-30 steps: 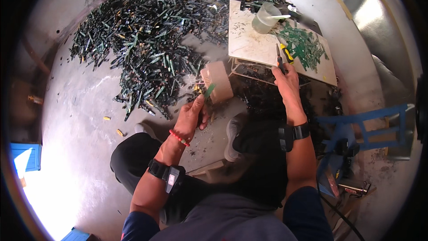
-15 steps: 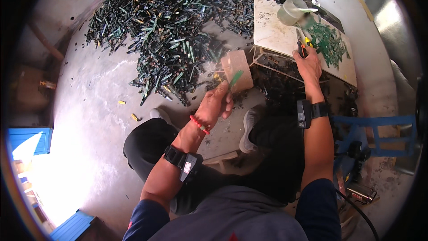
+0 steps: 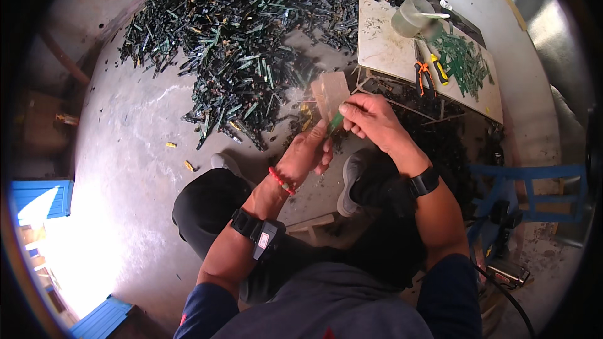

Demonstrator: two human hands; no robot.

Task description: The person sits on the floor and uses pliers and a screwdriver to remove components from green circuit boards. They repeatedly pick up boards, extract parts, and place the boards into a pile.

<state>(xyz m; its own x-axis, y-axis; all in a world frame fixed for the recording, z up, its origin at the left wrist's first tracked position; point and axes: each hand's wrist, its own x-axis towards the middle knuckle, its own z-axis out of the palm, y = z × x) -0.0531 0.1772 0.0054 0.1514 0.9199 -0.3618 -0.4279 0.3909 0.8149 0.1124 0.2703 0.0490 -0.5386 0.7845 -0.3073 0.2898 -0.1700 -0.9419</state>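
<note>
A narrow green strip, perhaps a piece of circuit board, is between my two hands. My left hand has its thumb and fingers closed on the lower end. At the upper end, my right hand pinches it with thumb and forefinger. Just behind them stands a pinkish-brown block. On the low white table to the right lie orange-and-black pliers and a yellow-and-black handled tool, beside a heap of green strips.
A large pile of dark strips spreads over the floor ahead. On the table stands a translucent tub with a white stick across it. Small yellow parts lie on the floor. A blue frame is at the right.
My right hand has let go of the pliers on the table and come left and nearer, onto the green strip. My left hand keeps hold of the strip, nearly in place.
</note>
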